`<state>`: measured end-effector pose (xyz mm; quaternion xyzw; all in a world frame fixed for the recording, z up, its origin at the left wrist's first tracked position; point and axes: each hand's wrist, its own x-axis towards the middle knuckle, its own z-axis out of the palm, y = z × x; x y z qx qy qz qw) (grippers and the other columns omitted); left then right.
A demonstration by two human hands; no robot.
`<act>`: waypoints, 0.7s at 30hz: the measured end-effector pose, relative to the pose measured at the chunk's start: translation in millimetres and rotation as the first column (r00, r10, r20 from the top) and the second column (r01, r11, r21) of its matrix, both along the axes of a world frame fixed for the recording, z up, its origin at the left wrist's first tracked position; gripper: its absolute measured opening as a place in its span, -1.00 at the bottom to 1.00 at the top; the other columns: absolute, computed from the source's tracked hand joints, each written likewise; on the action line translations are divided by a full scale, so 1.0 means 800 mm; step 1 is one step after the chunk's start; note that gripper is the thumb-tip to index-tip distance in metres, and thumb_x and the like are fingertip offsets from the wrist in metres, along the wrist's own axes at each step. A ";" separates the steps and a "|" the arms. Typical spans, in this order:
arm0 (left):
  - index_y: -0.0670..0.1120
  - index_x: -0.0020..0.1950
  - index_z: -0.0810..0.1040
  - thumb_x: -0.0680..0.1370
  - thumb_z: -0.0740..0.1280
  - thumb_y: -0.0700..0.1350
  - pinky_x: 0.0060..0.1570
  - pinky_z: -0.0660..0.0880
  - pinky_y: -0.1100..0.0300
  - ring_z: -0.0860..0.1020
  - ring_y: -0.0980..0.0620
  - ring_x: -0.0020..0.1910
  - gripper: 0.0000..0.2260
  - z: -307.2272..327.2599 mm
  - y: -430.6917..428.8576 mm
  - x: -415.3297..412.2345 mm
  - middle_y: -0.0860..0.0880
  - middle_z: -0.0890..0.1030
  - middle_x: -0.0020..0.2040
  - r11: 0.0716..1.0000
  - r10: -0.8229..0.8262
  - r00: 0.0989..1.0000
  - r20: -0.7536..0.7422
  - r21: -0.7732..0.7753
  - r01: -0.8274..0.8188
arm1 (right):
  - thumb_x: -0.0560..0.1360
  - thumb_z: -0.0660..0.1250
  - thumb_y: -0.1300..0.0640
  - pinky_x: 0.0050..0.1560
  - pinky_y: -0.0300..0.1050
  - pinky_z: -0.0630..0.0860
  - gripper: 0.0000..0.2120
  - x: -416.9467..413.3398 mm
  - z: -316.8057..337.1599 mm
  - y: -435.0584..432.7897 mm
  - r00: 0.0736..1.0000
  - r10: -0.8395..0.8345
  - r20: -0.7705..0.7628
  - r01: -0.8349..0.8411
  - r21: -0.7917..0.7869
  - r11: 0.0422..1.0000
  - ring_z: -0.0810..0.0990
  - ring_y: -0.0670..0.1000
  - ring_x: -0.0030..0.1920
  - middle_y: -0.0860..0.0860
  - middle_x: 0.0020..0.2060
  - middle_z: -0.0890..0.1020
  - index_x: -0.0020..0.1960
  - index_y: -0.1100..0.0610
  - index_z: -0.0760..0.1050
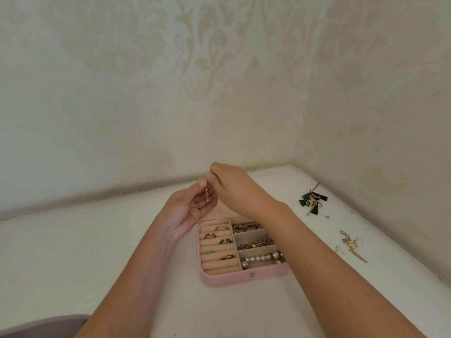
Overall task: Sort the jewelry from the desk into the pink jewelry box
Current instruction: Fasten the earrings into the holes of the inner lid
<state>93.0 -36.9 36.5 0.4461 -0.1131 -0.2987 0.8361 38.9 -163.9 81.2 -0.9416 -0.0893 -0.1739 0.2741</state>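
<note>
The pink jewelry box (224,279) lies open on the white desk, with several rings in its ring rolls on the left and beaded and pearl strands (262,258) in its right compartments. Above the box's far edge, my right hand (234,186) pinches the top of a small gold dangling earring (207,195). My left hand (192,206) is cupped palm up beside it, thumb and fingers touching the earring. On the desk to the right lie dark tassel earrings (312,200) and gold drop earrings (351,245).
The desk sits in a corner between two patterned cream walls. A tiny stud (326,216) lies between the two earring piles. A grey rounded object (36,325) shows at the bottom left edge.
</note>
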 end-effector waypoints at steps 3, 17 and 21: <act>-0.18 -0.27 0.69 -0.05 0.69 0.01 -0.20 0.59 0.21 0.65 0.04 -0.23 -0.54 -0.002 0.005 0.006 -0.08 0.66 -0.26 1.000 -0.025 0.997 0.077 0.019 0.023 | 0.61 0.15 0.14 -0.32 -0.24 0.32 -0.80 -0.005 0.009 -0.008 0.994 0.094 -0.061 -0.082 0.172 0.982 0.40 -0.11 -0.35 -0.06 -0.36 0.44 -0.16 0.18 0.36; -0.19 -0.16 0.61 0.20 0.61 0.08 -0.18 0.53 0.26 0.55 0.04 -0.19 -0.57 -0.006 0.003 0.008 -0.11 0.58 -0.21 0.988 -0.132 0.956 0.261 -0.040 0.147 | 0.51 0.31 0.33 -0.27 -0.29 0.53 -0.93 -0.001 0.006 -0.035 0.918 0.382 -0.108 -0.216 0.672 0.709 0.55 -0.12 -0.36 0.04 -0.34 0.59 -0.13 0.20 0.51; -0.19 -0.18 0.66 0.20 0.62 0.04 -0.20 0.54 0.29 0.60 0.05 -0.20 -0.62 -0.004 0.000 0.002 -0.11 0.62 -0.24 0.981 -0.151 0.959 0.240 -0.087 0.176 | 0.51 0.32 0.34 -0.28 -0.32 0.51 -0.90 0.002 0.003 -0.036 0.920 0.381 -0.092 -0.226 0.670 0.707 0.56 -0.13 -0.37 0.06 -0.33 0.59 -0.13 0.18 0.52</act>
